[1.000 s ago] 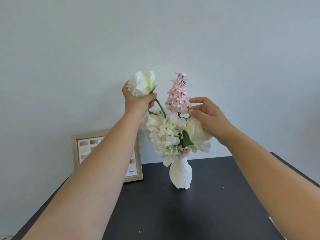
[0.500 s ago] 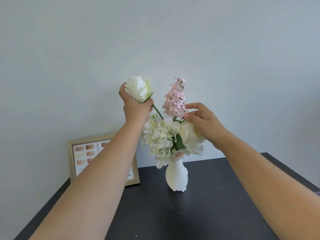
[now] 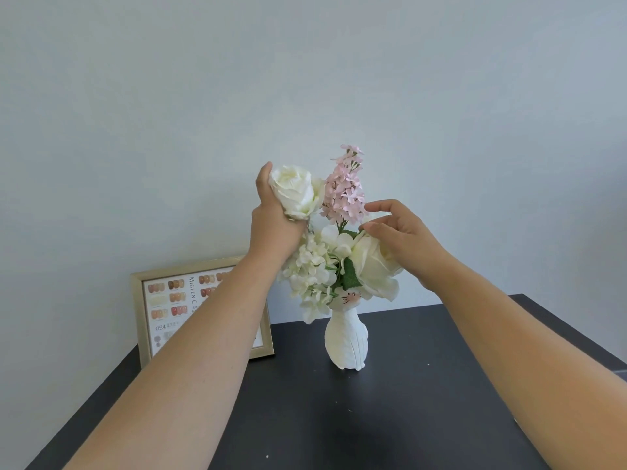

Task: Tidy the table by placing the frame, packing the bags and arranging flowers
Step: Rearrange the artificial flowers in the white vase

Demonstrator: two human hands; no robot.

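A white cat-shaped vase (image 3: 346, 340) stands on the black table (image 3: 407, 401) and holds a bunch of artificial flowers. My left hand (image 3: 271, 225) grips a white rose (image 3: 295, 191) just under its head, right beside a pink blossom spray (image 3: 344, 191). My right hand (image 3: 403, 239) rests with spread fingers on a big cream rose (image 3: 373, 269) at the bunch's right side, thumb near the pink spray's stem. White hydrangea (image 3: 310, 269) hangs lower left. A gold picture frame (image 3: 146, 320) leans upright against the wall, partly behind my left forearm.
A pale wall rises right behind the table. The table's left edge runs diagonally down to the lower left, and its right edge shows at the far right.
My left hand has brought the white rose lower and to the right, close against the pink spray. My right hand has shifted down onto the cream rose, fingers opening.
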